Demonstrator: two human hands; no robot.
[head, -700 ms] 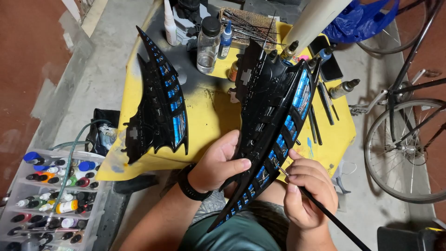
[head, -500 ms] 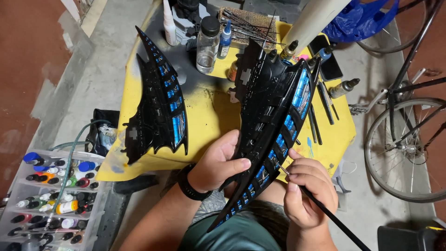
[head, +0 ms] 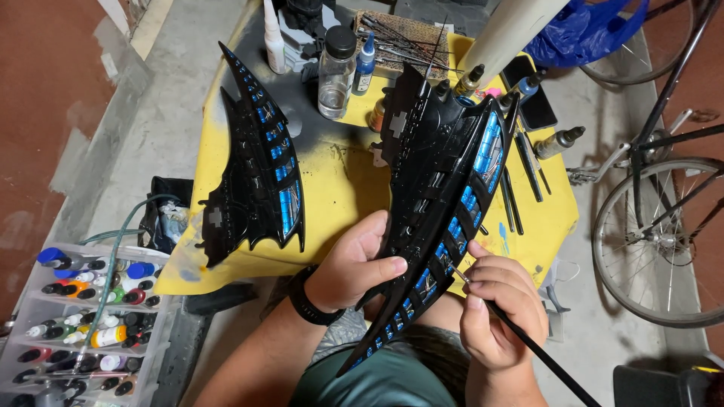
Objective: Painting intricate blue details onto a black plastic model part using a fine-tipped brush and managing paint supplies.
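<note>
Two black winged model parts with blue panels sit about the yellow table [head: 339, 188]: one lies flat on its left half [head: 256, 173], the other, a long wing piece [head: 445, 188], slopes from the far side of the table down over its near edge toward the person's lap. The left hand [head: 354, 267] is wrapped around this wing piece from the left side, at the table's near edge, thumb laid over the black ribs, grasping it firmly. The right hand [head: 501, 309] is pinched closed on a thin black-handled brush [head: 528, 347], just off the table's near right corner, with the tip touching or nearly touching a blue panel low on the wing. At the far end of the table stand a clear jar [head: 335, 71], dropper bottles and a pad stuck with thin tools; left of the table, on the floor, is a tray of paint bottles [head: 83, 324]. The likely trouble is a slip: the wing is propped only on the table and one hand, so a wobble could drag the bristles onto the black ribs, and its far tip lies close enough to the upright bottles to knock them.
</note>
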